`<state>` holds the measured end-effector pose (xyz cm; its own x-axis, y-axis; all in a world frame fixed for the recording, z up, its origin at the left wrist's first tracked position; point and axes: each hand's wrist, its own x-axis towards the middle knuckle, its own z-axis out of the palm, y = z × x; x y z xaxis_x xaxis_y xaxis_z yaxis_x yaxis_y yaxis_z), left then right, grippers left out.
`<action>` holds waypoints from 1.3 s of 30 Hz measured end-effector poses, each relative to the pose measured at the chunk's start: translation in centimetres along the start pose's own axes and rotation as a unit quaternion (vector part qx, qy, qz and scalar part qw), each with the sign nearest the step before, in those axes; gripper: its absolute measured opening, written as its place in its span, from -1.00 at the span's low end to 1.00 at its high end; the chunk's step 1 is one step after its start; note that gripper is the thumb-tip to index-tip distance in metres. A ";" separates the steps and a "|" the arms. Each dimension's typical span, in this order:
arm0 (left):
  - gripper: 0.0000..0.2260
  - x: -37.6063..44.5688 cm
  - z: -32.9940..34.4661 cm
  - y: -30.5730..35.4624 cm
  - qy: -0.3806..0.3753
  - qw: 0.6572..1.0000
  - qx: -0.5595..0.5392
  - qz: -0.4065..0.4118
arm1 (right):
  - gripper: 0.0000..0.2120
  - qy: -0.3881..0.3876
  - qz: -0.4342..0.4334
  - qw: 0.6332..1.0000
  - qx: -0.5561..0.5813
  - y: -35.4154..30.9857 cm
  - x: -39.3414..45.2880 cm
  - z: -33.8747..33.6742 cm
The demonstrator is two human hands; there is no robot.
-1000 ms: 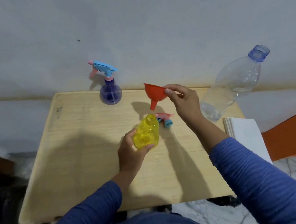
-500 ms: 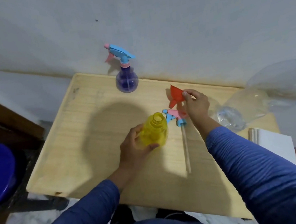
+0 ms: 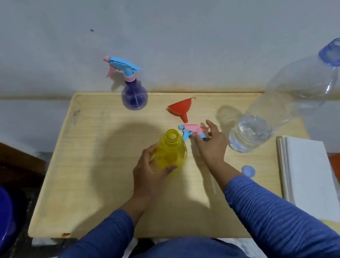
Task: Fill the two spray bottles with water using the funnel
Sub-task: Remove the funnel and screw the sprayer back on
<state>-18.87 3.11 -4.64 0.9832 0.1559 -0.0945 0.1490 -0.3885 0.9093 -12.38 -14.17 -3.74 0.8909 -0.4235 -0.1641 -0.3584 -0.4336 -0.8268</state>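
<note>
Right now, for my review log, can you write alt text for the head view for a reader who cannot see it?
A person's left hand grips an uncapped yellow spray bottle on a wooden table, while the right hand reaches with open fingers onto its detached pink and blue trigger head. A red funnel lies on its side behind them, between a purple spray bottle and a large clear water bottle.

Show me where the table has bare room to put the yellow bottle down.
The widest bare patch is the table's left half, between its left edge, the purple spray bottle and the left hand. Another strip runs along the near edge. It is crowded on the right: funnel, spray head, right hand, big water bottle and blue cap.
</note>
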 end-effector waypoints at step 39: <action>-0.38 0.9 0.1 -1.1 -0.008 0.999 -0.008 0.046 | -0.56 0.007 -0.234 0.931 0.281 -13.3 -6.1 -3.7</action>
<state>-18.15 3.53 -5.74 0.9943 0.1055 -0.0164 0.0561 -0.3857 0.9209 -14.06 -8.78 10.28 0.9079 -0.3044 0.2881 0.2734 -0.0911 -0.9576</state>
